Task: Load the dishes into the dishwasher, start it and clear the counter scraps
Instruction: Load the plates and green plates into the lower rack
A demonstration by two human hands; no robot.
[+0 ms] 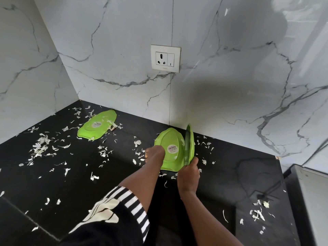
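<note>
Striped sleeve [127, 206], then left hand [154, 154], fingers curled over the rim of an overturned plate [168, 137] near the back edge of the counter [230, 174]. The right hand [188, 176] grips an upright plate [189, 142] against it. Scraps [40, 146] dot the corner plate [97, 125].

Right hand [189, 174] grips the upright green plate [188, 144] by its lower edge.

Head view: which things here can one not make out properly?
All in the head view:
1. Fingers of the left hand: mostly hidden behind its own back at the rim of the lying plate; grip unclear.
2. The upright plate in the right hand: seen edge-on, so its faces are hidden.
3. The label on the lying plate: print too small to read.
4. The grey box, right: cut off by the frame edge; cannot identify.
</note>
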